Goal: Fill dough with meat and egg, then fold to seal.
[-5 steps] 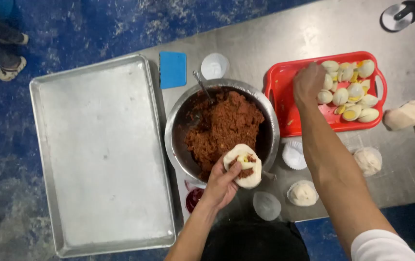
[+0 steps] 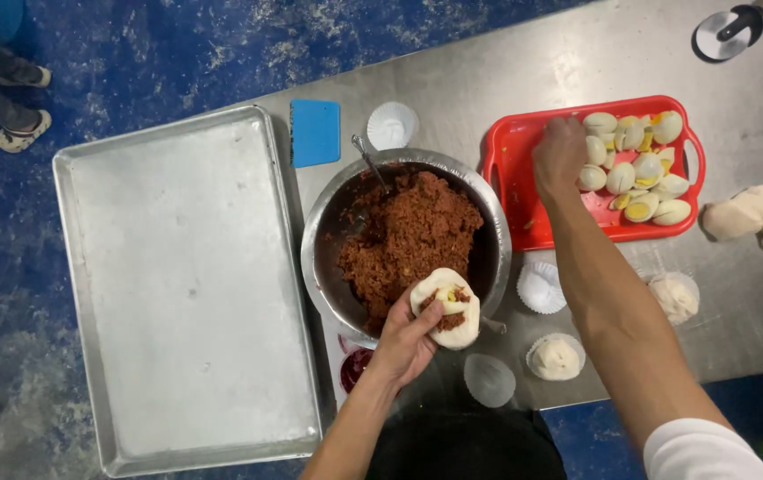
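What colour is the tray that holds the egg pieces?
Red; the tray shows clearly in the head view.

No packages, labels, signs (or screens)

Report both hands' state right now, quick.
Left hand: closed around a flat dough round with filling on it.
Right hand: over the red tray by the egg pieces; grip cannot be told.

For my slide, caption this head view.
Left hand cups filled dough over meat bowl; right hand reaches egg tray.
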